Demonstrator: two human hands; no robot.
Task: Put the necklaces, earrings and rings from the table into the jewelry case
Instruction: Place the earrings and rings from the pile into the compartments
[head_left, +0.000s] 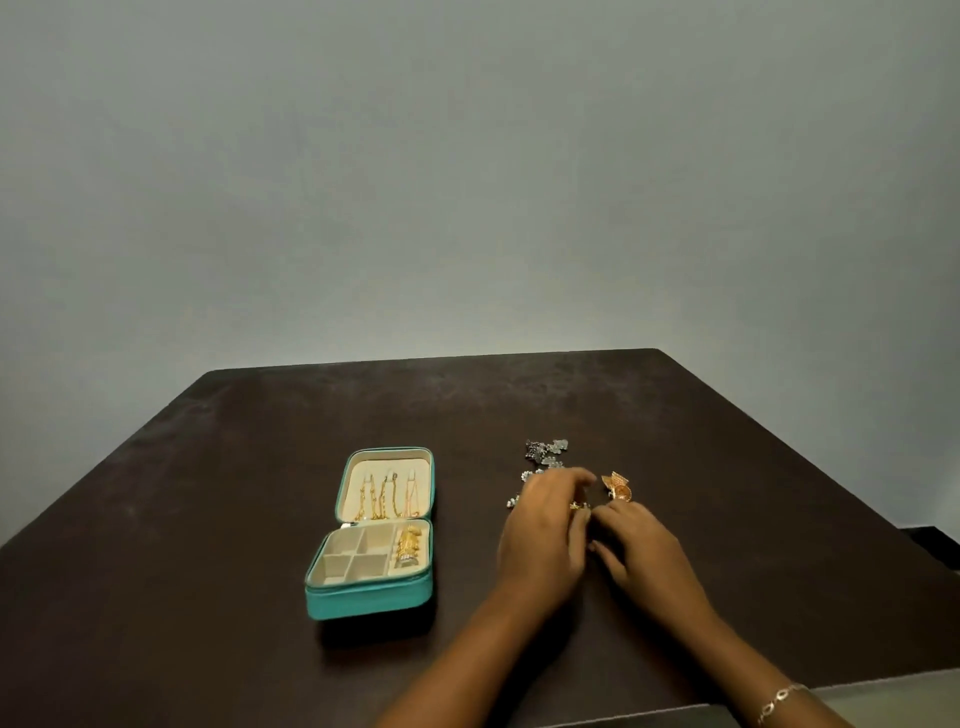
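A plain grey-blue wall (467, 182) rises behind the far edge of a dark brown table (182, 493), whose matte top shows faint worn patches. Left of the table's middle lies an open teal jewelry case (363, 603). Its lid is flat toward the far edge with gold necklaces (387, 499) hung inside, and gold rings (408, 545) sit in the base's right-hand slot. Right of the case, silver earrings (545, 452) lie scattered toward the far edge. Just nearer, the left hand (545, 540) pinches a small gold piece (578, 505). The right hand (644, 558) curls its fingertips in against that piece; whether it grasps it I cannot tell. Gold earrings (617, 486) lie just beyond it. A chain bracelet (779, 699) circles the right wrist.
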